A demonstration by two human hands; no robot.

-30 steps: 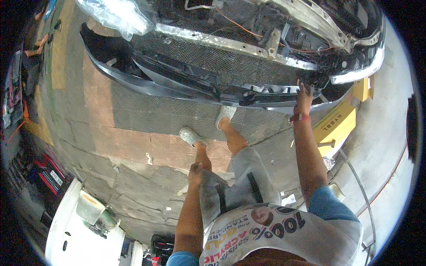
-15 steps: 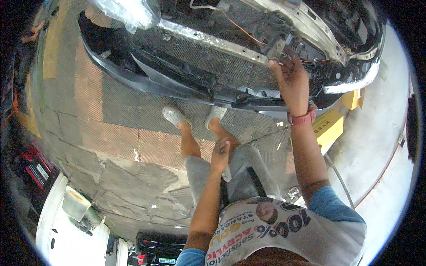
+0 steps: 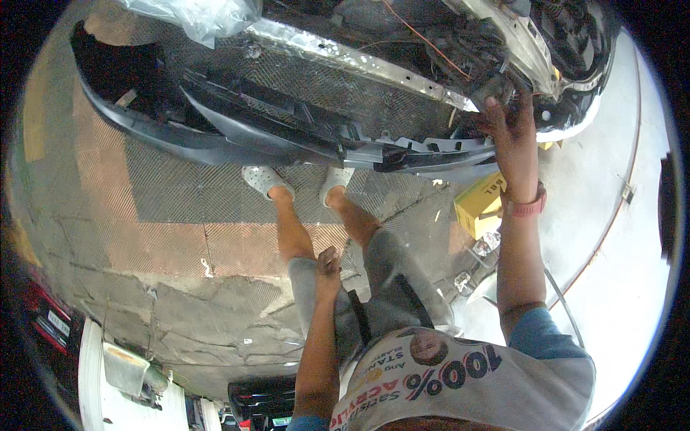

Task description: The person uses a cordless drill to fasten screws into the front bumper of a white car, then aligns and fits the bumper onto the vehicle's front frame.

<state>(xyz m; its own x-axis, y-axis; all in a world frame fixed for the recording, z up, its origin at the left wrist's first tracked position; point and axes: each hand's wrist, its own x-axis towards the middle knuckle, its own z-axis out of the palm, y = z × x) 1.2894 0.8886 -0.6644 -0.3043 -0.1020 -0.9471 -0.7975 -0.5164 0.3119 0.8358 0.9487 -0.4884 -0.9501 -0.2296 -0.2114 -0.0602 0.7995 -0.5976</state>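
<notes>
My right hand (image 3: 514, 140), with a red watch strap on the wrist, reaches forward to the front of a car. Its thumb and fingers close around a blurred grey metal bracket (image 3: 496, 89) by the right end of a pale metal crossbar (image 3: 359, 62). The hand covers part of the bracket. Over my left thigh, my left hand (image 3: 329, 267) is raised with its fingers curled in. Whatever it holds, if anything, is hidden. Between me and the crossbar lies a long dark bumper cover (image 3: 237, 140), loose from the body.
Clear plastic sheeting (image 3: 208, 20) covers a part at the upper left. An orange wire (image 3: 431, 44) hangs in the bay. A yellow box (image 3: 479, 205) stands right of my legs. Ribbed floor mats (image 3: 180, 183) lie underfoot. Behind me are a dark car (image 3: 262, 391) and a white panel (image 3: 129, 402).
The view has shifted, so the car front sits further left and higher. My right hand stays at the crossbar's right end, now further in. My left hand has moved lower and left in view.
</notes>
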